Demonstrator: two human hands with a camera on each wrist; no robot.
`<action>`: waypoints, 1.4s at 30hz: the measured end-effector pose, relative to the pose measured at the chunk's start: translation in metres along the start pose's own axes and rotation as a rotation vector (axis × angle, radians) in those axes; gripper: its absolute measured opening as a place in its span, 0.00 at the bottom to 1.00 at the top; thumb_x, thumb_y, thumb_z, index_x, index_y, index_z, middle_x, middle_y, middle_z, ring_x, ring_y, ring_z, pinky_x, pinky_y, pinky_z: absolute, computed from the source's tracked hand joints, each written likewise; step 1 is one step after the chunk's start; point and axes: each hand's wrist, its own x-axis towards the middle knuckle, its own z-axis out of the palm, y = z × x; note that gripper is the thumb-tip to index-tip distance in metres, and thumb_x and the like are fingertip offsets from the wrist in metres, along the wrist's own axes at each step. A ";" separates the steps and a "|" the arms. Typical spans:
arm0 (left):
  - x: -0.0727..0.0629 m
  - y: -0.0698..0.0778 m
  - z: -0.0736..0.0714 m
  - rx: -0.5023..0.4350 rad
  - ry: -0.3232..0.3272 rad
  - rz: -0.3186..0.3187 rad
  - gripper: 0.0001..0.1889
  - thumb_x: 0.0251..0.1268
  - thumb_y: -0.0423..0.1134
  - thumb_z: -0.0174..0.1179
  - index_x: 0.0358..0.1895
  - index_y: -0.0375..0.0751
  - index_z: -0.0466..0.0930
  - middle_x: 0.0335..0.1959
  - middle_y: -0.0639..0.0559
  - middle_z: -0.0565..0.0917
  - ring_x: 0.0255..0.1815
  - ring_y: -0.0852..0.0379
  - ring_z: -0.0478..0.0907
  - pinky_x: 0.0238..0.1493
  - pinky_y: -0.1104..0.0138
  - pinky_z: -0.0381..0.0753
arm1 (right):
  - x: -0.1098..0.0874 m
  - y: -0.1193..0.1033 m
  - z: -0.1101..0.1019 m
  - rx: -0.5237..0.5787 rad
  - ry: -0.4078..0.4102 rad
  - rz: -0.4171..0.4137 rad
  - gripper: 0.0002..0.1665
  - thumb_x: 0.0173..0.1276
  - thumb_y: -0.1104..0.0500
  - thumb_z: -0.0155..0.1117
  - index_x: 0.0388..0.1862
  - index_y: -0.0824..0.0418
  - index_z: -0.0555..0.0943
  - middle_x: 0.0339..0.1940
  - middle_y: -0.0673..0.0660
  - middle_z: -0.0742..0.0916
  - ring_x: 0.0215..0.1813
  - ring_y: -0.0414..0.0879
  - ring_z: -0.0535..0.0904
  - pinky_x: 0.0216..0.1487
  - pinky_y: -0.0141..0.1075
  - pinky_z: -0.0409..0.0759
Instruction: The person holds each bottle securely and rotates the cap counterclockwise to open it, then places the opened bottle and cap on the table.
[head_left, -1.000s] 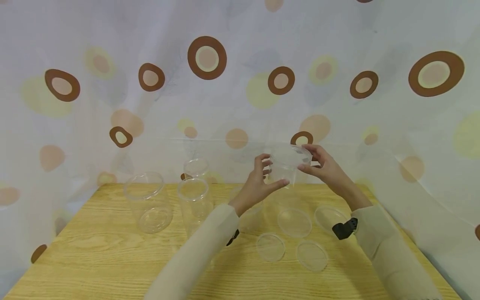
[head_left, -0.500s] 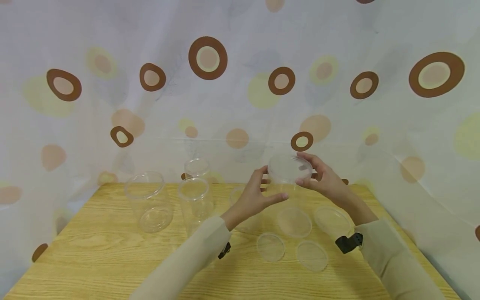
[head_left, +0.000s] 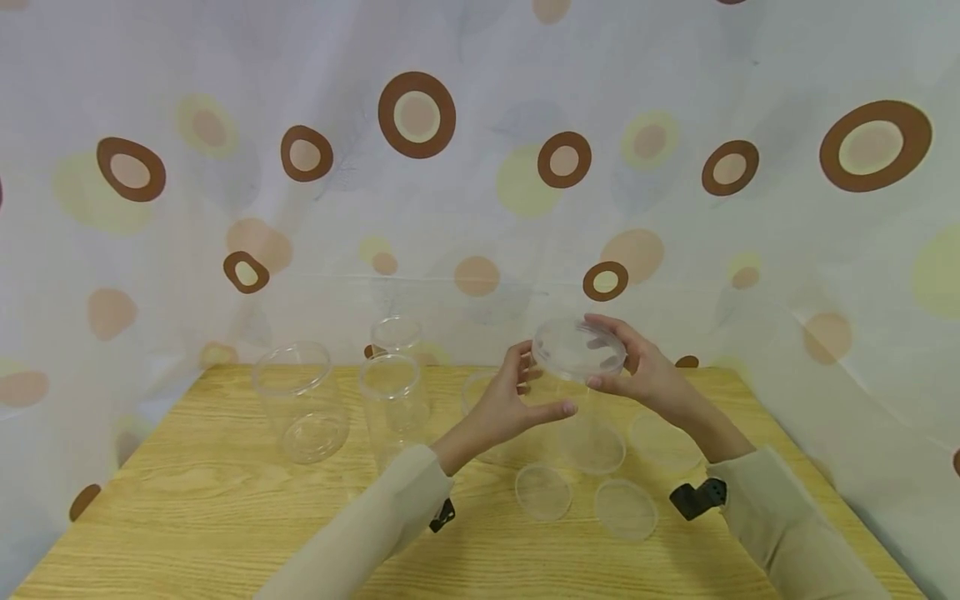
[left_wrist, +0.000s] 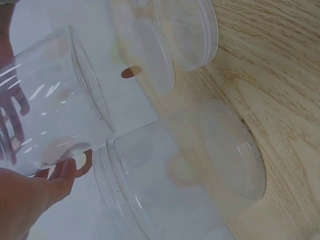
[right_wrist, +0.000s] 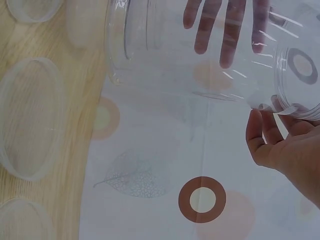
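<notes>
Both my hands hold up a clear plastic jar [left_wrist: 55, 100] above the table. Its round, lid-like top [head_left: 573, 346] faces me in the head view. My left hand [head_left: 506, 408] is around the jar body, thumb in front and fingers on the far side. Through the clear wall in the right wrist view, the left fingers [right_wrist: 231, 37] show fairly straight. At the top rim, my right hand [head_left: 645, 371] grips the edge between thumb and fingers. In the right wrist view the right fingers [right_wrist: 257, 132] bend up against the rim, close to its ringed neck.
Several clear lids [head_left: 626, 509] lie on the wooden table [head_left: 187, 517] below my hands. A wide clear jar [head_left: 296, 392] and a narrower one [head_left: 390, 400] stand at left, with another jar [left_wrist: 155, 170] beside my left hand. A patterned sheet [head_left: 480, 208] hangs behind.
The held jar has come down a little and its top has tilted toward me. Both hands moved lower with it, keeping their places on body and rim.
</notes>
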 end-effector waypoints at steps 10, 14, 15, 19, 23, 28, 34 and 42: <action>-0.006 -0.007 0.003 -0.016 -0.040 0.026 0.51 0.46 0.53 0.69 0.69 0.64 0.40 0.68 0.53 0.59 0.67 0.47 0.61 0.65 0.48 0.61 | -0.002 -0.003 0.006 -0.030 -0.007 -0.010 0.45 0.59 0.64 0.64 0.71 0.57 0.52 0.68 0.64 0.61 0.63 0.66 0.63 0.44 0.33 0.79; -0.007 -0.009 0.006 -0.020 -0.038 0.021 0.54 0.44 0.49 0.71 0.70 0.67 0.39 0.68 0.54 0.59 0.67 0.47 0.62 0.63 0.46 0.61 | -0.003 -0.001 0.006 -0.035 -0.008 -0.014 0.45 0.59 0.65 0.64 0.71 0.56 0.53 0.68 0.63 0.62 0.62 0.60 0.66 0.44 0.34 0.80; -0.007 -0.009 0.007 -0.020 -0.033 0.020 0.54 0.44 0.48 0.72 0.69 0.67 0.39 0.68 0.53 0.60 0.67 0.47 0.63 0.63 0.46 0.62 | -0.003 -0.001 0.006 -0.035 -0.008 -0.018 0.44 0.59 0.65 0.64 0.71 0.56 0.53 0.68 0.63 0.62 0.61 0.57 0.67 0.44 0.34 0.80; -0.008 -0.009 0.007 -0.021 0.000 0.028 0.53 0.42 0.46 0.73 0.69 0.69 0.43 0.67 0.55 0.62 0.65 0.50 0.66 0.62 0.49 0.65 | -0.002 -0.003 0.006 -0.031 -0.013 -0.039 0.44 0.59 0.66 0.64 0.71 0.56 0.54 0.68 0.63 0.63 0.59 0.41 0.69 0.47 0.31 0.78; -0.008 -0.009 0.005 -0.043 0.009 0.048 0.52 0.41 0.44 0.73 0.68 0.70 0.46 0.64 0.62 0.65 0.62 0.53 0.69 0.61 0.51 0.67 | -0.002 -0.005 0.006 -0.013 -0.022 -0.054 0.44 0.59 0.66 0.64 0.71 0.55 0.55 0.68 0.63 0.63 0.60 0.36 0.68 0.52 0.28 0.74; -0.008 -0.010 0.003 -0.057 -0.012 0.055 0.52 0.41 0.43 0.74 0.68 0.73 0.47 0.62 0.62 0.67 0.59 0.56 0.71 0.58 0.55 0.70 | -0.001 -0.006 0.007 -0.012 -0.027 -0.057 0.43 0.58 0.66 0.65 0.70 0.55 0.57 0.68 0.62 0.63 0.61 0.38 0.67 0.53 0.27 0.72; -0.008 -0.014 0.000 -0.089 -0.035 0.034 0.53 0.40 0.40 0.74 0.68 0.73 0.48 0.61 0.64 0.68 0.58 0.57 0.72 0.57 0.56 0.72 | 0.000 -0.002 0.007 -0.038 -0.036 -0.069 0.43 0.57 0.66 0.66 0.69 0.57 0.58 0.68 0.62 0.64 0.62 0.38 0.65 0.54 0.24 0.69; -0.012 -0.001 -0.007 -0.091 -0.080 0.032 0.51 0.42 0.38 0.73 0.69 0.66 0.50 0.62 0.60 0.68 0.59 0.53 0.72 0.56 0.55 0.72 | 0.000 -0.001 0.005 -0.072 -0.046 -0.100 0.44 0.55 0.67 0.67 0.69 0.64 0.58 0.68 0.62 0.64 0.63 0.38 0.64 0.56 0.22 0.66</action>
